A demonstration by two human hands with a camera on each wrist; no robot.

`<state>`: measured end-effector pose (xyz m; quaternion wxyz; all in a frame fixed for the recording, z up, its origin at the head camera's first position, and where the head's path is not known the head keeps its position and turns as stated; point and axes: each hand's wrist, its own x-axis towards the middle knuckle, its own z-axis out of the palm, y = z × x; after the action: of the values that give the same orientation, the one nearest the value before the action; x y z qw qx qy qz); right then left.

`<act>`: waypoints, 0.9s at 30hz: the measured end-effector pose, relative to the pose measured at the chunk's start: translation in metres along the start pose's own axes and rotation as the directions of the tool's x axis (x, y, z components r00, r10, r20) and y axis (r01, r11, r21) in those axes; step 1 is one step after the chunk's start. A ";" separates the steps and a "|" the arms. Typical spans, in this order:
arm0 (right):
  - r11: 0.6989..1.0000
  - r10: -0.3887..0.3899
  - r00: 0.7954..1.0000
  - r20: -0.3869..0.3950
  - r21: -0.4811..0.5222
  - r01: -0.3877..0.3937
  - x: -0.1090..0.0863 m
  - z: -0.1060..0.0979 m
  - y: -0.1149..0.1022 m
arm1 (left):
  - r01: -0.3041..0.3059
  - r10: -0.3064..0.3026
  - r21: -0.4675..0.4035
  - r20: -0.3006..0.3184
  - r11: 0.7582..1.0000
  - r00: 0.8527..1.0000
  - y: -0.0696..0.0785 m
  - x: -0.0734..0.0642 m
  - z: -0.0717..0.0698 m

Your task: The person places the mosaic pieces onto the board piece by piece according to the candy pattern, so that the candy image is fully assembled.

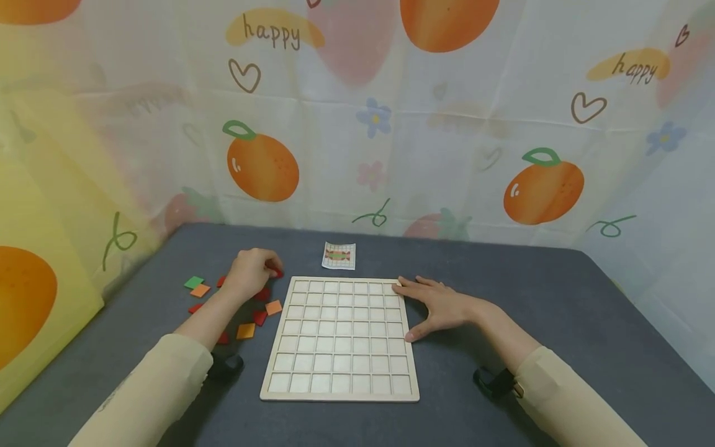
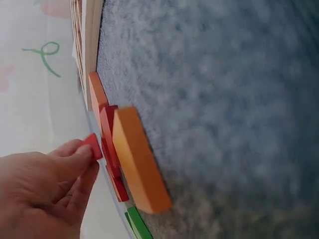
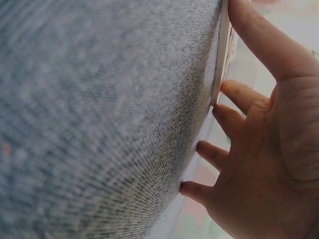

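Between thumb and fingers, my left hand (image 1: 249,273) pinches a small red tile (image 2: 92,146), just left of the board's far corner. A wooden grid board (image 1: 340,338) with pale square cells lies flat in front of me, all its cells bare. My right hand (image 1: 444,305) is spread along the board's right side, thumb and fingertips at its edge. Around and below the left hand lie loose tiles: a green tile (image 1: 193,282), an orange tile (image 1: 245,331) and several red ones, among them a red tile (image 1: 259,318).
Behind the board lies a small printed card (image 1: 338,256) showing a red, green and orange pattern on a grid. The dark grey table (image 1: 503,273) reaches back to a fruit-printed curtain (image 1: 335,124). Black straps with a camera sit at both wrists.
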<state>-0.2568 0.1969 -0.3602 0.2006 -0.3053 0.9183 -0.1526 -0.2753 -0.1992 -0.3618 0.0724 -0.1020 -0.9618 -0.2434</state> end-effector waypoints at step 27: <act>1.000 -0.010 1.000 -0.002 -0.003 0.010 0.000 -0.001 -0.001 | -0.033 0.167 -0.350 0.362 0.936 0.917 0.009 -0.011 -0.019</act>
<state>-0.2570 0.1960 -0.3590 0.1986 -0.3101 0.9171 -0.1527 -0.2607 -0.2030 -0.3431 -0.1242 -0.2085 -0.8946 -0.3751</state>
